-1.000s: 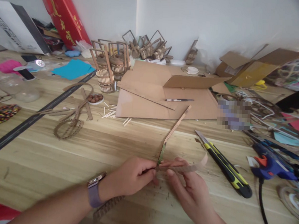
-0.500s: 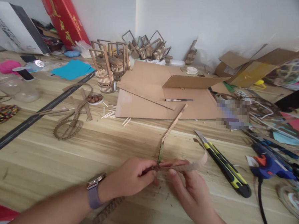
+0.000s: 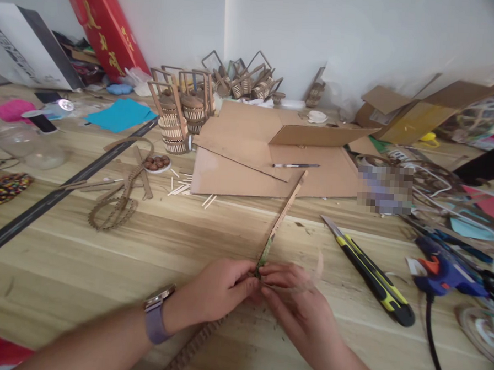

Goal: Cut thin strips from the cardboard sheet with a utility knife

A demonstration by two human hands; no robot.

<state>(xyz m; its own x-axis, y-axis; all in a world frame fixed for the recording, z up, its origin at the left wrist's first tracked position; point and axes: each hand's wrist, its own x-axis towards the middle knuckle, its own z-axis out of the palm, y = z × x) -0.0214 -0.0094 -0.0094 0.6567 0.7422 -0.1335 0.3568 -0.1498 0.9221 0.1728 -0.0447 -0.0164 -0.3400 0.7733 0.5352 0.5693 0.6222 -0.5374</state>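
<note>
A long notched cardboard strip, brown with a green patch, runs from the cardboard sheet down through my hands and out below my left wrist. My left hand, with a watch on the wrist, is closed on this strip, thumb and fingers pinching it. Beside it, almost touching, my right hand is closed, its fingertips at the green part. A thin pale paper strip, blurred, sticks up behind the right hand's fingers. Small dark crumbs lie below the hands. A yellow-black utility knife lies to the right, blade out.
A blue glue gun with its cord lies at the right. Behind are a flat cardboard sheet with a pen, small wooden-slat baskets and a dish of brown beads. Curled notched strips and pale sticks lie left.
My right hand has moved left, up against my left hand. The pale strip, earlier stretched out to the right, now shows only faintly. The notched strip has tilted slightly.
</note>
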